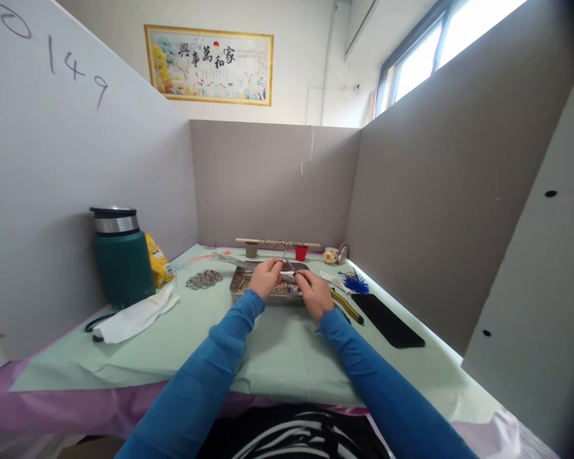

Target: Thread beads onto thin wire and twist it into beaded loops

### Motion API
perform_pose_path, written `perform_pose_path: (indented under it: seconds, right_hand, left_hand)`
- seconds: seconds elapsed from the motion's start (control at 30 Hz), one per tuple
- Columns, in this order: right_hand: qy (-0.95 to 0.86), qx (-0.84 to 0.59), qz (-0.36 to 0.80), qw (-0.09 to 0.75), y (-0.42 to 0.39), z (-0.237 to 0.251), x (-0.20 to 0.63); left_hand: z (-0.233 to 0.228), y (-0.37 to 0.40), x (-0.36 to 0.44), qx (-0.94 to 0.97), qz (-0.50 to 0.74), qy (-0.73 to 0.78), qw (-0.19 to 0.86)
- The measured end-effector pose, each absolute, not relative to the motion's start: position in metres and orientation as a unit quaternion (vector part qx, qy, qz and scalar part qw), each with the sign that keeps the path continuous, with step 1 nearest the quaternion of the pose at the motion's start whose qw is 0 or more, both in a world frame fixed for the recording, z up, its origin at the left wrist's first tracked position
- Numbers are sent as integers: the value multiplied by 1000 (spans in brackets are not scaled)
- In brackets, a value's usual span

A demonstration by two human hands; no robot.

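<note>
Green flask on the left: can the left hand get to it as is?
Probably yes. The green flask stands upright by the left partition, with bare table between it and the left hand; only the white cloth lies low in front. The hand is pinching a thin piece over the metal tray.

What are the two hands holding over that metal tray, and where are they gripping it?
Both hands, left hand and right hand, pinch a thin metal pin or wire above the tray. It is too small to tell the exact grip points.
</note>
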State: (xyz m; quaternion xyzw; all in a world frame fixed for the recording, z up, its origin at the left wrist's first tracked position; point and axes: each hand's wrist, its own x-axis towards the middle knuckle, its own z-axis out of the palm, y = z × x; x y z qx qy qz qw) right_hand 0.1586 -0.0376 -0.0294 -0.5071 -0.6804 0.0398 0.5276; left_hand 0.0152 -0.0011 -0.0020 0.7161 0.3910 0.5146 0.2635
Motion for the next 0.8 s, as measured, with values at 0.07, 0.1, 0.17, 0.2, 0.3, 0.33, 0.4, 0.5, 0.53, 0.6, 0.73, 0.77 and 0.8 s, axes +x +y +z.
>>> perform_pose_path:
  seconds: [0.07,0.1,0.17,0.2,0.3,0.33,0.4,0.5,0.53,0.6,0.73,0.77,0.8]
  right_hand:
    - [-679,-510,37,527,-38,-29,158]
    - [-679,-512,34,525,-38,-29,159]
    - [-679,-514,26,524,-38,-29,159]
    - [-678,-515,21,524,-38,-29,159]
    - [-681,-511,13,525,-38,-29,160]
    - [-683,-507,13,525,-38,-29,160]
    - [-688,-503,19,523,-37,-30,160]
    - [-687,-506,34,520,-37,-30,159]
    - [-687,-508,40,519,-37,-30,159]
    - [-688,-509,48,514,-37,-30,159]
    - [-690,-506,37,516,-37,-30,160]
    - [-690,-504,33,519,-38,-30,160]
    - [-689,-501,30,522,-38,-29,160]
  left_hand:
    - [-3,-3,16,735,504,416,179]
    - [-4,-4,16,742,497,428,135]
    - [-6,-5,17,752,480,448,63]
    - [-6,-6,17,755,472,454,40]
    - [-6,-7,17,760,449,469,8]
    - [-6,-8,17,760,443,475,1]
    - [-5,-8,17,760,427,490,-20]
    - [-5,-10,17,754,392,521,-77]
    - [-5,-11,17,753,379,530,-96]
    - [-7,-12,17,753,358,537,-126]
    - [-8,-12,18,756,367,526,-132]
    - [-8,-11,18,755,378,522,-119]
    - [-7,-11,18,755,394,515,-97]
